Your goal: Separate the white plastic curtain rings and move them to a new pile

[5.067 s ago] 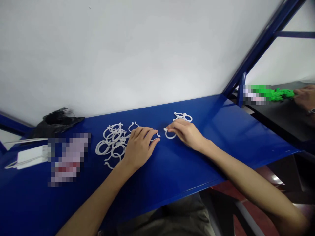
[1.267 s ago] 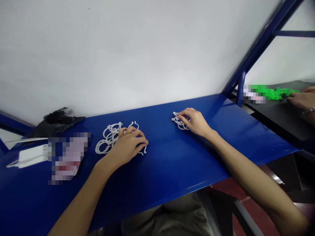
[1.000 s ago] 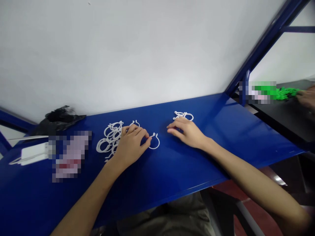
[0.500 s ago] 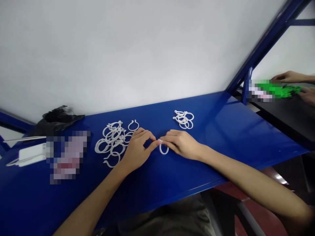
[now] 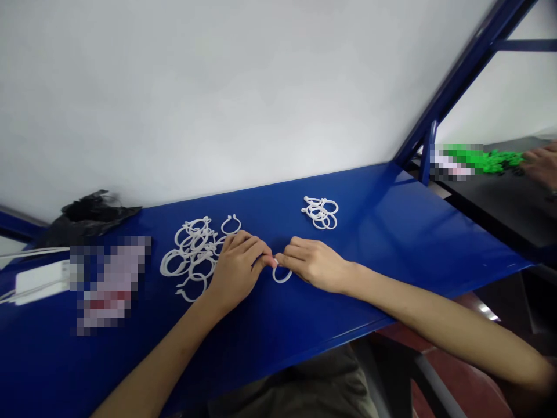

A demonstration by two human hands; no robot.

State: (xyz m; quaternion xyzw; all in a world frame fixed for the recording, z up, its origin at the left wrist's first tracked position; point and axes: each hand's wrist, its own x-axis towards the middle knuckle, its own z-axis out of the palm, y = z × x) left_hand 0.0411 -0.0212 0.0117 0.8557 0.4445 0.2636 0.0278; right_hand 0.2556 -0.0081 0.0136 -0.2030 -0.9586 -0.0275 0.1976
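Ring pinched between left hand and right hand (well inside shelf edge).

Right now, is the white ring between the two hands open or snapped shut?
Cannot tell. The left hand and right hand pinch the white ring right over its ends; only its lower arc shows.

My white plastic ring is thin and round. Its top is pinched between my left hand and right hand - its lower arc rests on the blue shelf.
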